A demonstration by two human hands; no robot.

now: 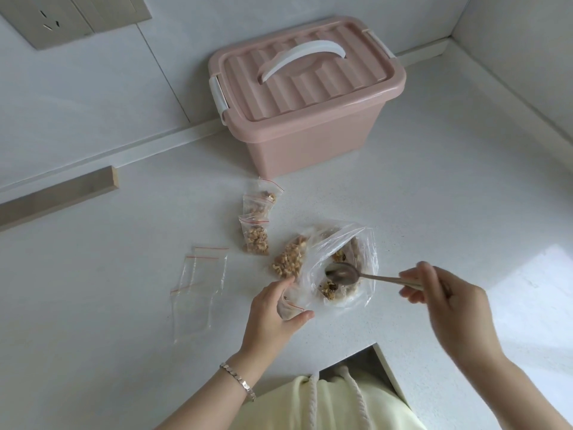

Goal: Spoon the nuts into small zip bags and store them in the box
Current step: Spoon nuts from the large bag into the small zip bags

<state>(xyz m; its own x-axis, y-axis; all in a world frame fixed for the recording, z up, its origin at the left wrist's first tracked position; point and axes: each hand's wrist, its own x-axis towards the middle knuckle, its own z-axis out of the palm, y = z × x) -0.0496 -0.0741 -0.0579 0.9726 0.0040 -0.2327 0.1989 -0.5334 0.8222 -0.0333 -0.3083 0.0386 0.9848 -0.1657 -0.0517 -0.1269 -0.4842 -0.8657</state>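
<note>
Two hands busy: left hand (273, 308) grips a small zip bag (289, 306) beside the nut bag (356, 243), right hand (440, 293) pinches the spoon (342, 273); I'd scoop level.

Silver bracelet (240, 381), pale-yellow top (325, 408).

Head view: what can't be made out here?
All in the head view:
Box: contents, hidden by the shut lid.
Small bag: fill level, the left hand covers most of it.
Spoon: handle end, inside the right hand; any load in its bowl is too blurred to tell.
Big bag: how much is left, crumpled plastic hides it.
Empty bags: exact count, clear and overlapping.
</note>
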